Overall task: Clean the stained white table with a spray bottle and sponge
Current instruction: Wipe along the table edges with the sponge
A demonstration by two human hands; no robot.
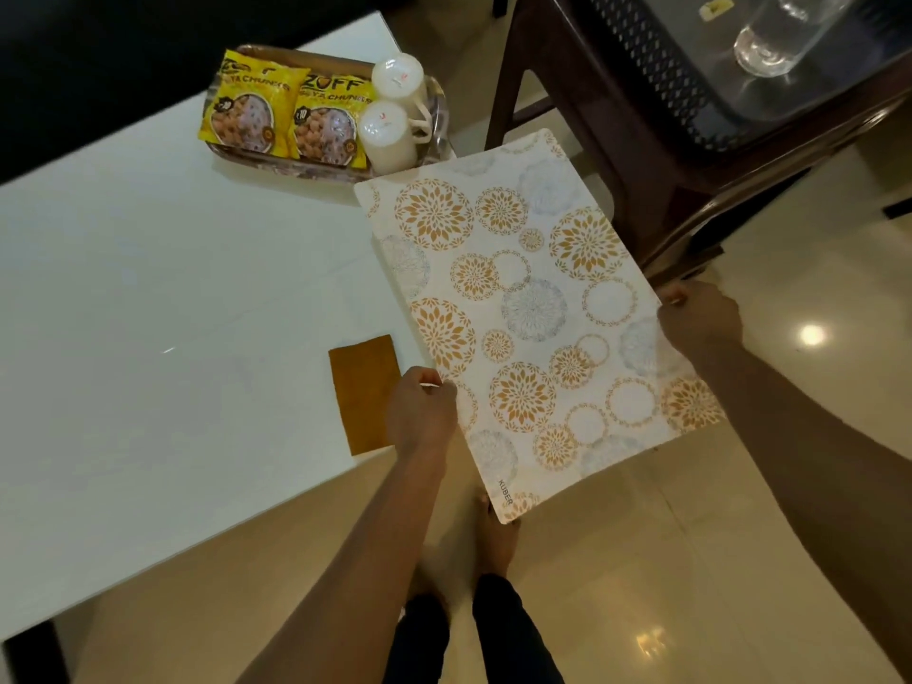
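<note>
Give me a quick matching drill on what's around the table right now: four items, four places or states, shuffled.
Items:
1. floral patterned placemat
2. flat orange-brown sponge cloth
3. two white cups
4. clear glass jar

Places or states:
A. in the tray with yellow snack packets
B. on the dark brown chair
C. held at both edges by two hands
D. lying flat near the white table edge

Pairs: 1-C, 2-D, 3-A, 4-B

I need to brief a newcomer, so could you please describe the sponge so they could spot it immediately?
Start at the white table and follow its near edge. The sponge lies flat there, just beside the left hand holding the floral placemat. It is the only plain orange-brown rectangle.
</note>
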